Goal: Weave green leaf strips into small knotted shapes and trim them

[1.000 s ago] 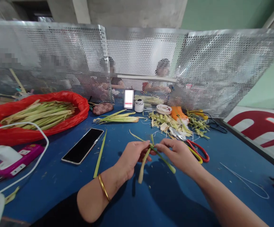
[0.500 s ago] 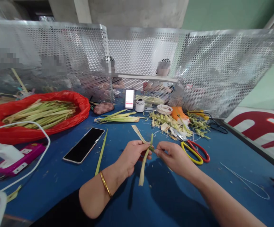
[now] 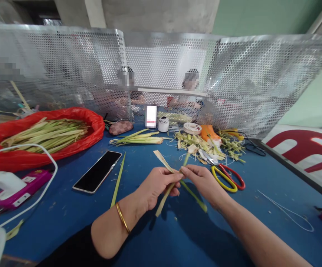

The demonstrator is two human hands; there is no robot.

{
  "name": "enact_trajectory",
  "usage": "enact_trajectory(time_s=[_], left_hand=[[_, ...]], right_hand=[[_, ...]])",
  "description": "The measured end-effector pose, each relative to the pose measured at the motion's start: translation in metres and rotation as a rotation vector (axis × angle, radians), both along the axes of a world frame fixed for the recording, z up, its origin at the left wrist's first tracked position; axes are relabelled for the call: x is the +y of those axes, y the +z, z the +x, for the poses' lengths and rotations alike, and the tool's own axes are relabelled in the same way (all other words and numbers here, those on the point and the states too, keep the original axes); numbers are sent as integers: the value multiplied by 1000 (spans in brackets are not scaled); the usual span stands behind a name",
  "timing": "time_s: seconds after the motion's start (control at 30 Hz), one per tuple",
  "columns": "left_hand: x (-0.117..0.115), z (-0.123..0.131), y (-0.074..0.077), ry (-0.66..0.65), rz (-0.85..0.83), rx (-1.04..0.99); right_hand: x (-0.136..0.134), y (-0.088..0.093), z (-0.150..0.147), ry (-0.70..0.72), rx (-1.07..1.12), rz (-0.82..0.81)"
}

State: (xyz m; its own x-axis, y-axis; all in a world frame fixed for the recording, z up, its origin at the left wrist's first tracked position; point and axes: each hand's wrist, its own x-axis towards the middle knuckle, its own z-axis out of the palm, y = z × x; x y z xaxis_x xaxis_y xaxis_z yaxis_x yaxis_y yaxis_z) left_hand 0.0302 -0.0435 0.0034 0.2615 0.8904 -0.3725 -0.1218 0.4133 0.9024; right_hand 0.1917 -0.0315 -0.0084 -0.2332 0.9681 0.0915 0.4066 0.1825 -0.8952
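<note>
The left hand (image 3: 161, 184) and right hand (image 3: 201, 181) meet close together just over a blue tabletop (image 3: 138, 237), both pinching leaf strips (image 3: 165, 200), thumbs against fingers. The strips cross at the fingertips: a pale one slants out on both sides of the left hand, and a green one runs beyond the fingers and back down below the right hand. Which strip the right fingertips press cannot be told. A gold bangle (image 3: 122, 218) circles the left wrist.

The blue surface is strewn with small flecks, and a dark shadow lies beneath the hands. Left of the left hand lie a single green blade (image 3: 118, 180) and then a dark-screened phone (image 3: 97, 172). Farther left are a purple power strip (image 3: 37, 178) and, beyond it, a red plastic bag (image 3: 94, 120) full of long leaves. Straight ahead of the hands, a bundle of leaf stalks (image 3: 141, 139) lies near a checked pouch (image 3: 121, 127) and a white jar (image 3: 163, 125). Ahead of the right hand are a heap of scraps (image 3: 189, 142) and a tape roll (image 3: 191, 128); just right of that hand, scissors (image 3: 219, 166) rest with red and yellow handles toward it.

Beyond everything on the table, a perforated metal partition (image 3: 163, 55) spans the view, with people (image 3: 189, 100) seated behind it. A grey wall (image 3: 155, 16) rises above, turning pale green (image 3: 250, 18) to the hands' right
</note>
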Motion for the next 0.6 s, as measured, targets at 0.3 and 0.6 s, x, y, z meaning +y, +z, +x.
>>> enact_trajectory(time_s=[0.3, 0.6], left_hand=[[-3, 7, -5, -40, 32, 97], [-4, 7, -7, -76, 65, 56]], right_hand=[[-3, -7, -8, -137, 353, -92], [0, -14, -6, -186, 125, 84]])
